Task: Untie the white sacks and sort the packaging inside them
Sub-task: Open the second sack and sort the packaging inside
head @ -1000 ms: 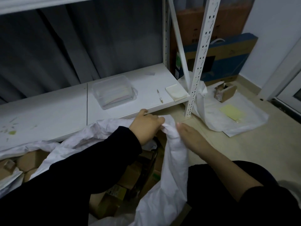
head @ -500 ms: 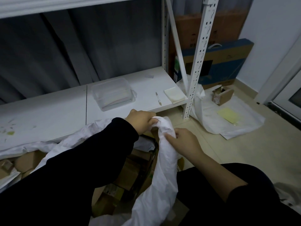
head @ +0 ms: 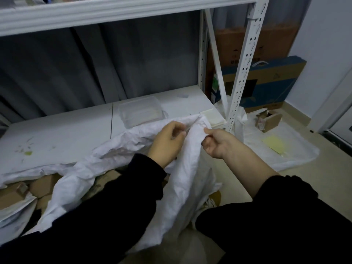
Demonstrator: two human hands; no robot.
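Head view, nearest first: the white sack (head: pixel 182 187) hangs crumpled between two dark sleeves, its body trailing down toward the person's lap and off to the near left, where it drapes over brown cardboard boxes (head: pixel 43 185) on the floor. A second ago its neck was bunched low at the shelf edge, the left hand clenched round it and the right hand lying flat beside it. Now both hands have lifted it. The left hand (head: pixel 167 141) curls its fingers into the cloth, and the right hand (head: pixel 215 143), just beside it, pinches a fold between thumb and fingers, so the sack's top edge stands up between them. No cord or knot shows, so the tie seems to be off, and the hands look set to spread the mouth; the sorting has yet to begin. Beyond the hands, the lifted cloth now partly hides the clear plastic container (head: pixel 140 113) on the white shelf (head: pixel 57 138). Farther right, on the floor, another white sack (head: pixel 295 157) lies flat under a small cardboard box (head: pixel 268 121) and a yellow sheet (head: pixel 274 143).
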